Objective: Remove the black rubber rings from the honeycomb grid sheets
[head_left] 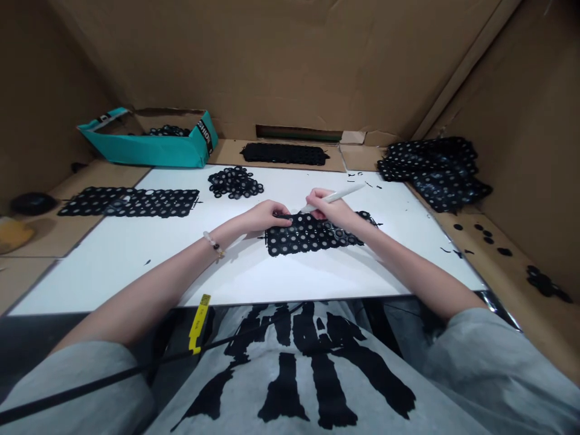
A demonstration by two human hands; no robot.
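Observation:
A black sheet with rows of round holes [296, 241] lies on the white board [254, 275] in front of me. My right hand [325, 204] is closed around a white pen-like tool [339, 194], whose tip points down at the sheet's far edge. At the far left corner of the sheet rests my left hand [270, 215], thumb on the edge and fingers bent; whether it pinches the sheet is too small to tell. Behind my left hand is a pile of small black rings [235, 182].
A teal box [149, 150] holding black rings stands back left. Another perforated sheet [131, 202] lies left, a dark stack [284, 154] at the back, and piled sheets [435, 163] at right. Black scraps [504, 251] dot the right cardboard. Cardboard walls surround the board.

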